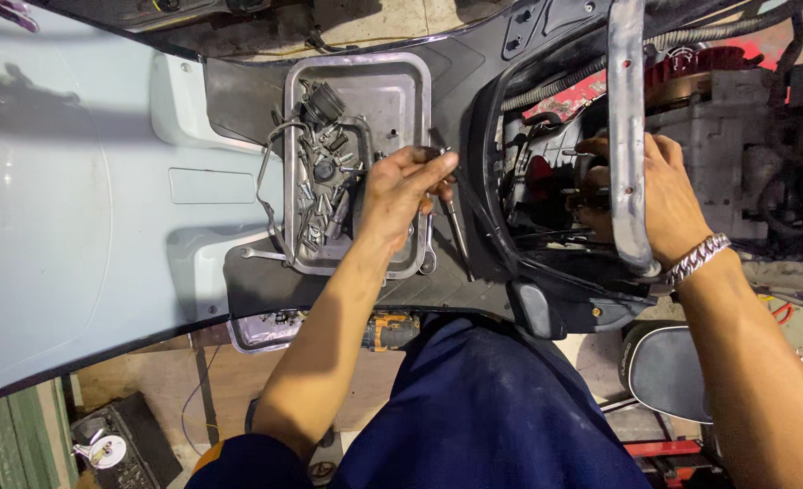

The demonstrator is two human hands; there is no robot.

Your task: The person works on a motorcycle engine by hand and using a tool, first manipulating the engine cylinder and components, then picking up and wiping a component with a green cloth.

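At the far left, a pale grey-blue scooter body panel (66, 199) fills the view, smooth and lit from above, with bare workshop floor (148, 380) and a dark box (125, 439) showing below its lower edge. Toward the middle, a black footboard (266, 281) carries a metal tray (400, 91) full of bolts, nuts and small dark parts, and a bent wire hook (270, 181) hangs over the tray's left rim. The left hand (401, 186) hovers over the tray's right edge, fingers pinched closed on a slim dark screwdriver (456, 231) whose shaft points down along the footboard. Right of it, the opened black frame (487, 154) exposes wiring and red parts. The right hand (659, 195), a metal bracelet (696, 258) on its wrist, reaches into this opening behind 1 grey metal bar (628, 136); I cannot tell whether it grips anything.
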